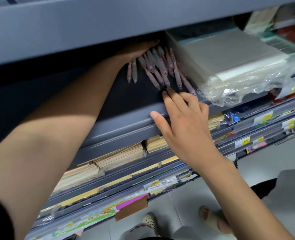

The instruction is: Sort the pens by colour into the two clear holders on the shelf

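Several pinkish and grey pens [158,70] lie in a loose fan on the dark shelf [126,118], tips pointing toward me. My left hand [136,50] reaches deep under the upper shelf and rests over the pens' far ends; its fingers are mostly hidden. My right hand [183,118] lies over the shelf's front lip with fingers straight, the fingertips just short of the nearest pen tips. It holds nothing. Two pens [132,71] lie apart at the left of the fan. No clear holder shows in this view.
A plastic-wrapped stack of paper [230,58] sits right beside the pens. The upper shelf [91,23] overhangs closely. Below are shelves with envelopes [119,156] and price labels. My feet in sandals stand on the grey floor.
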### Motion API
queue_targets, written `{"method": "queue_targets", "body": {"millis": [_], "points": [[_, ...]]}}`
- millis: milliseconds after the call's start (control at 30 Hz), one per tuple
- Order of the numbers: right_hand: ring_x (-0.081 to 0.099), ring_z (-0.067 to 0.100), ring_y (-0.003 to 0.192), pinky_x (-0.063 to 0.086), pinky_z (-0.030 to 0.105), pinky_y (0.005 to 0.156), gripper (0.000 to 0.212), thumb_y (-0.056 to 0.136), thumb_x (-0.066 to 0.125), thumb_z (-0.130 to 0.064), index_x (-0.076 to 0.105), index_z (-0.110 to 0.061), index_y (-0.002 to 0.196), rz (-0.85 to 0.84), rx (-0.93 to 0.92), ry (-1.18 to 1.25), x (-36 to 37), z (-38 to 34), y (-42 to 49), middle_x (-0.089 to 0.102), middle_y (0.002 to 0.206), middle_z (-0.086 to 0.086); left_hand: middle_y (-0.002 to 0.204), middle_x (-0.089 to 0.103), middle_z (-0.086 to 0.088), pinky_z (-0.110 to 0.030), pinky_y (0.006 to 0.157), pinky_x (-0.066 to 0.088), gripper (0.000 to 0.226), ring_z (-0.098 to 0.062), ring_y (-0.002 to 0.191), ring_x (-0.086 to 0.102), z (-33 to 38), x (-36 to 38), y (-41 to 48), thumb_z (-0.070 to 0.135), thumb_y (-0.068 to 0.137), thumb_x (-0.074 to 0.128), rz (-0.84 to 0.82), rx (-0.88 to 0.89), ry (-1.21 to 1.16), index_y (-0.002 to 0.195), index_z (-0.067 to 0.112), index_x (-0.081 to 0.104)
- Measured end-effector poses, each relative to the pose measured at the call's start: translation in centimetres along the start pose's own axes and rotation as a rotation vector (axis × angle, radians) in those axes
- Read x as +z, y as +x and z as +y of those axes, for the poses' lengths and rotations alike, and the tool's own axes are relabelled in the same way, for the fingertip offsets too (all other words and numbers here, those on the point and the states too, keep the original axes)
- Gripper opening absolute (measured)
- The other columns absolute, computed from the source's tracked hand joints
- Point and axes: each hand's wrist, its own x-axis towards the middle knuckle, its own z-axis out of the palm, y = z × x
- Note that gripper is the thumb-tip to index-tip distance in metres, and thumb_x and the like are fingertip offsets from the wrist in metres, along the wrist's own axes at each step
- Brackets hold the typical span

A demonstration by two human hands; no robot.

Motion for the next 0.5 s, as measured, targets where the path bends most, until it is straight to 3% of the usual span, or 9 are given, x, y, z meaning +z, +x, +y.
{"method": "queue_targets", "body": {"millis": [167,500], "points": [[0.039,0.020,0.124,0.026,0.036,0.088,0.058,0.101,0.024,-0.056,0.050,-0.017,0.134,0.012,0.008,-0.011,0.0,-0.2,0.1,0.053,0.136,-0.005,0.139,0.058,0.002,-0.032,0.112,0.038,0.048,-0.012,0.124,0.055,0.1,-0.2,0.0,0.050,0.095,0.058,-0.019,0.068,-0.038,0.137,0.025,0.058],[0.039,0.021,0.122,0.024,0.036,0.085,0.056,0.101,0.022,-0.058,0.055,-0.019,0.124,0.013,-0.001,-0.049,-0.1,-0.1,0.4,0.057,0.128,-0.007,0.124,0.068,-0.017,-0.033,0.098,0.045,0.043,-0.030,0.118,0.061,1.1,0.0,-0.4,0.038,0.098,0.058,0.207,0.034,0.054,0.122,0.003,0.067]]}}
